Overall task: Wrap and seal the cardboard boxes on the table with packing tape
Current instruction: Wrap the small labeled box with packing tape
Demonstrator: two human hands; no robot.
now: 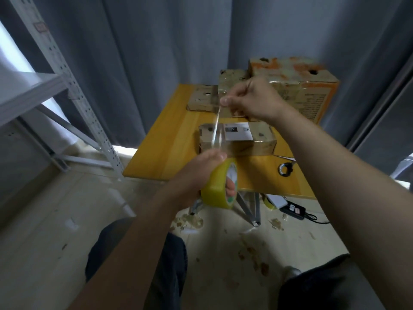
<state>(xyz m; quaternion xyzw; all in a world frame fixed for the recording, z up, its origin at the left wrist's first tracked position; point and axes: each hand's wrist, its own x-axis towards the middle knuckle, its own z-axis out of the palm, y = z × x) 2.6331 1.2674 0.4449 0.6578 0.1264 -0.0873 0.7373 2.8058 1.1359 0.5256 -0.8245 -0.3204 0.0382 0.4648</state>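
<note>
Hands: left hand grips tape roll; right hand pinches pulled strip.
Pending: near box likely awaits strip.
Done: far boxes look taped.

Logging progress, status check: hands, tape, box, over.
Left hand grips tape roll. Right hand pinches strip, taut in the air over labelled box, not stuck down yet. Scissors lie on table beside it.

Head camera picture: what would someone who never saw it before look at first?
The bright yellow roll of packing tape, gripped by the left hand in the middle of the picture, stands out first. A clear strip of tape runs up from it to the right hand, which pinches its end over the brown cardboard box with a white label on the yellow wooden table.
</note>
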